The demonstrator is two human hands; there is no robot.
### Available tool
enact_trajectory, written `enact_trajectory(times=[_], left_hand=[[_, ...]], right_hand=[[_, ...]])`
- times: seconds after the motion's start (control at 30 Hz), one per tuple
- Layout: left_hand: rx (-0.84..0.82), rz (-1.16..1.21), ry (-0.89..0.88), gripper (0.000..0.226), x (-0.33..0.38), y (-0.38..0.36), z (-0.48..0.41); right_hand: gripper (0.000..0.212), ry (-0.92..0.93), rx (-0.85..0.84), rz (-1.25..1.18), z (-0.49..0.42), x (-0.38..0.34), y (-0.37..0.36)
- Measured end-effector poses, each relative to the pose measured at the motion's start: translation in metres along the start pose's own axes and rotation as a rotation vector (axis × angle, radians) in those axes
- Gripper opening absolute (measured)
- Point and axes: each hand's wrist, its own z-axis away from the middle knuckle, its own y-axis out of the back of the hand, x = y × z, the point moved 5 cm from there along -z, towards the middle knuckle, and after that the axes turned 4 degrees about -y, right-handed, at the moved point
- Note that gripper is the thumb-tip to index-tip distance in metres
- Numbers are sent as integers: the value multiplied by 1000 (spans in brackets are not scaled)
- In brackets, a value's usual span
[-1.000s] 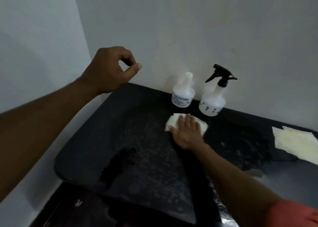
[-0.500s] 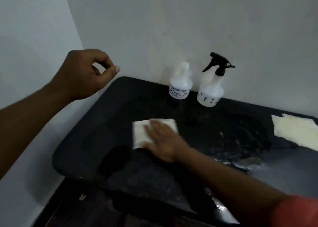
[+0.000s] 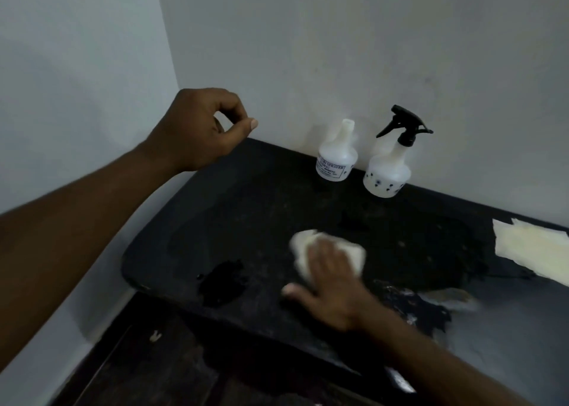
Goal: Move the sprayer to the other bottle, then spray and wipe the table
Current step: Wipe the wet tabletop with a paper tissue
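While the right hand (image 3: 331, 279) presses flat on a crumpled white cloth (image 3: 303, 251) near the middle of the tabletop (image 3: 234, 208), palm down and fingers spread so the cloth drags with it, the wiping part of the task looks to be in progress; the hand is blurred. It pins the cloth rather than pinching it. The left hand (image 3: 200, 130) hangs in the air above the tabletop's far left corner, loosely curled with thumb near forefinger and holding nothing, probably just kept clear of the wet surface. Against the wall at the far edge stand two white bottles close together: the open bottle (image 3: 337, 157) without a top, and the right bottle (image 3: 388, 171) carrying the black sprayer (image 3: 403, 125), so the swap seems done. A spare pale cloth (image 3: 529, 248) lies at the right edge, well apart.
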Motion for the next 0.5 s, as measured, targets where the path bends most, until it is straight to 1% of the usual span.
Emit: enact_trajectory(times=[0.07,0.13,0.2,0.27,0.37,0.43,0.5], left_hand=[[-22,-11,-2,23,6,1,-2],[-35,-34,-8,19,12,7,-4],[-31,-67,-19,16,16,16,-4],[-38,-101,-14,15,17,22,-3],[-42,-131,20,15,12,25,5],[-44,-141,22,20,7,25,11],[-52,-138,6,21,3,22,19]], right_hand=[[104,190,-35,-3,3,-65,-16],[105,294,-58,-24,7,-107,-24],[102,358,-57,-35,9,-126,-25],[97,380,-35,-42,6,-121,-20],[84,295,43,-22,-11,-78,-10],[74,180,130,29,-24,-29,0],[73,35,160,46,-42,28,15]])
